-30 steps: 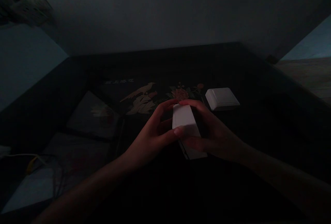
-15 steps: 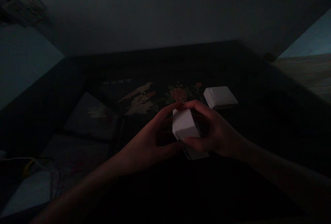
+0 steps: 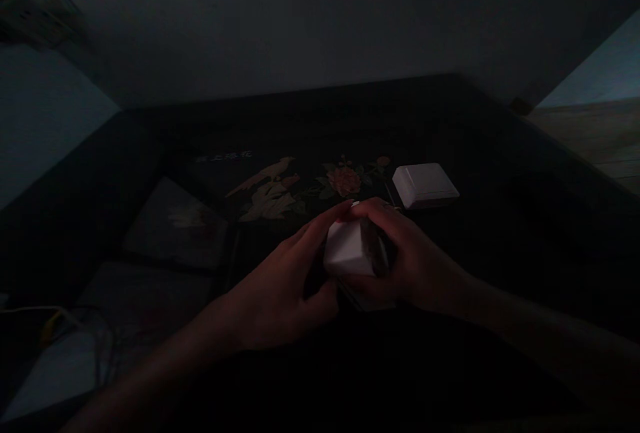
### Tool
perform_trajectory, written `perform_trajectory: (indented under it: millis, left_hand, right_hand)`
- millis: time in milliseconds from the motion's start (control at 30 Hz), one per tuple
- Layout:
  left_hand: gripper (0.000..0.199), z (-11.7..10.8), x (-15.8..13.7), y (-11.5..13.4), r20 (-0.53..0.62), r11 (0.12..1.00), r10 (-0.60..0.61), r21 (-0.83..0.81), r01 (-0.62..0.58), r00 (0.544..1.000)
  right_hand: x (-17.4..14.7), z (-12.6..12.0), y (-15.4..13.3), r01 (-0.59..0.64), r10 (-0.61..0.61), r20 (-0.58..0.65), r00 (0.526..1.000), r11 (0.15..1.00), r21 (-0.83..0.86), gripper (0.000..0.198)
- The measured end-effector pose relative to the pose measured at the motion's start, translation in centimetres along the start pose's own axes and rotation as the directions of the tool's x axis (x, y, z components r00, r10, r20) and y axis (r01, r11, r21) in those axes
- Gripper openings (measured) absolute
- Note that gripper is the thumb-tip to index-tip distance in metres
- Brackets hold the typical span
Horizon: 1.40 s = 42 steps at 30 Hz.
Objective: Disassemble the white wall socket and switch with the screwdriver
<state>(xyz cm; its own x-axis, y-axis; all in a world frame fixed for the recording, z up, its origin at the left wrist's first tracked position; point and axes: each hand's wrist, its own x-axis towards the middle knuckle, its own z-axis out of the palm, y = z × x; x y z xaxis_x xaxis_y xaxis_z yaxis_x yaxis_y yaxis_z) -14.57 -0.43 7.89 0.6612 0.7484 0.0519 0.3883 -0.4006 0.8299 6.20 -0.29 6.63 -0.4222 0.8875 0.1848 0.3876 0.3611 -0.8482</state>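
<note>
Left hand (image 3: 280, 299) and right hand (image 3: 415, 263) curled around white bevelled box (image 3: 344, 247), material unclear; fingers hide part. Pale flat piece (image 3: 379, 305) below box. Thin pale cable (image 3: 30, 309) well left of box. Beyond box: second white bevelled box (image 3: 426, 185), right; multicoloured flower-and-bird print (image 3: 345, 181); white Chinese characters (image 3: 225, 155), left, 上 and 花 legible.

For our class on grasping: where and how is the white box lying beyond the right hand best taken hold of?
Probably by its left and right sides, from above, with the nearer right hand once free: the white box lies flat and low, its top uncovered.
</note>
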Motion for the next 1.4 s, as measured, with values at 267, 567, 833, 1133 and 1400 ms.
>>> perform_trajectory:
  millis: [267, 567, 833, 1133, 1400]
  left_hand:
    - [0.075, 1.5, 0.2, -0.2, -0.055, 0.995, 0.092, -0.040, -0.094, 0.994]
    - [0.079, 1.9, 0.2, -0.5, -0.076, 0.992, 0.022, -0.126, -0.031, 0.997]
    - [0.079, 2.4, 0.7, -1.1, -0.088, 0.983, -0.045, -0.181, 0.029, 0.995]
    - [0.083, 0.7, 0.7, -0.8, 0.045, 0.943, -0.087, -0.319, 0.097, 0.995]
    - [0.079, 0.5, 0.5, -1.5, 0.029, 0.976, -0.020, -0.217, 0.025, 0.999]
  right_hand:
    - [-0.2, 0.8, 0.6, 0.061, -0.067, -0.055, 0.996, 0.993, -0.105, 0.056]
    - [-0.3, 1.4, 1.1, 0.029, -0.035, -0.055, 0.998, 0.995, -0.101, 0.057]
    - [-0.2, 1.7, 1.7, 0.026, -0.034, -0.058, 0.998, 0.992, -0.125, 0.057]
    - [-0.1, 1.1, 1.5, 0.016, -0.026, -0.082, 0.996, 0.993, -0.118, 0.051]
    - [-0.1, 1.1, 1.6, 0.043, -0.053, -0.086, 0.995, 0.992, -0.121, 0.053]
